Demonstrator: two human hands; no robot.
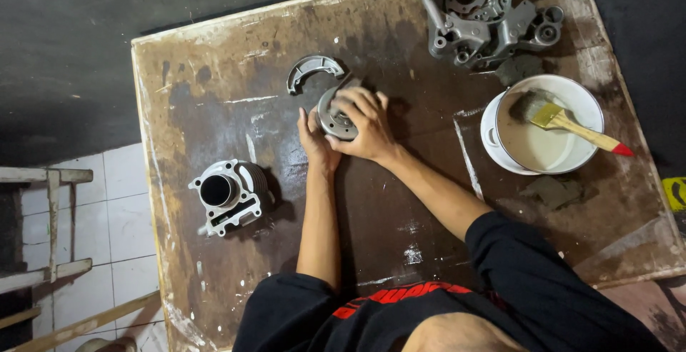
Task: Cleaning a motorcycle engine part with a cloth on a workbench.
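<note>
Head view: at 9 o'clock on the stained tabletop (214, 73) we see a finned grey metal cylinder (230, 195), untouched. At centre our left hand (314, 140) braces and our right hand (364, 125) curls closed over a round metal drum part (334, 120); a curved brake shoe (312, 68) lies just beside. Cleaning looks partway. At 2 o'clock: cast engine casing (486, 16), white bowl (500, 159) of murky liquid, wooden-handled brush (564, 122).
</note>
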